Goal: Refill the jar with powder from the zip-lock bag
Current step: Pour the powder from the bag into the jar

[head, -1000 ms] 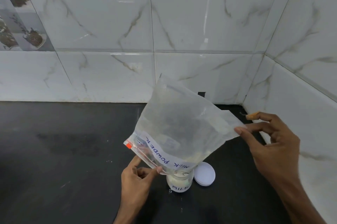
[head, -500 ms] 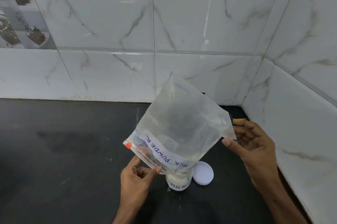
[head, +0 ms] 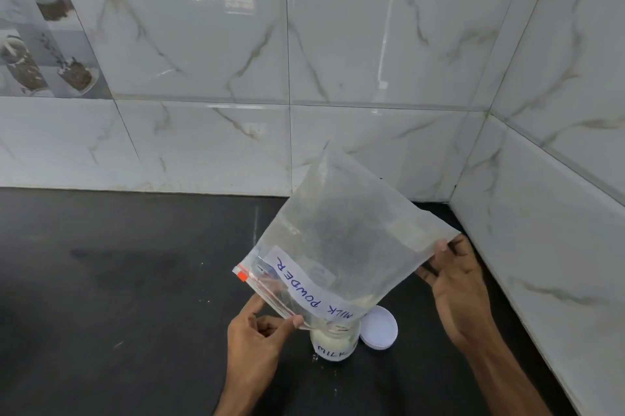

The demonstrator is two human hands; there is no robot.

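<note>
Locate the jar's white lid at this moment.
In the head view, the white lid lies on the black counter, just right of the jar, below the upturned zip-lock bag.

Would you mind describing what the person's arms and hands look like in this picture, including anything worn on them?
Both forearms are bare as far as the picture shows: no sleeves, gloves, watch or bracelets in view. The left hand and right hand show no rings that I can make out. The fingers have short nails. No markings or bandages are visible on either arm.
</note>
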